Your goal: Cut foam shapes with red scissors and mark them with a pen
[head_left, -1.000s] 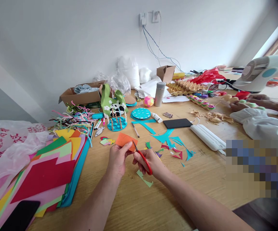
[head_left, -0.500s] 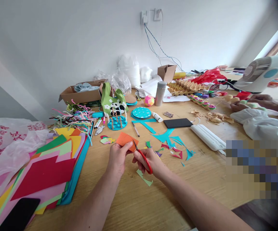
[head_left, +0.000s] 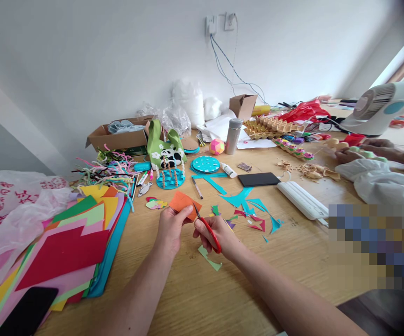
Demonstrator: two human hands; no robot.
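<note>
Between thumb and fingers, my left hand (head_left: 172, 224) pinches a piece of orange paper (head_left: 179, 204) above the table. My right hand (head_left: 219, 232) is closed around the red handles of a pair of scissors (head_left: 216, 241). Their blades point up and to the left, against the paper's right edge. A pale green paper scrap (head_left: 209, 259) lies below my hands. Small cut pieces of paper (head_left: 154, 204) rest left of the orange sheet. To the right are red scraps (head_left: 258, 225) and blue offcuts (head_left: 238, 198).
Stacked coloured paper (head_left: 63, 254) and a black phone (head_left: 30, 310) lie on the left. Behind my hands stand a blue disc with twisted posts (head_left: 170, 179) and a grey bottle (head_left: 234, 136). A power strip (head_left: 301, 199) lies right. Another person's hands (head_left: 373, 149) work at far right.
</note>
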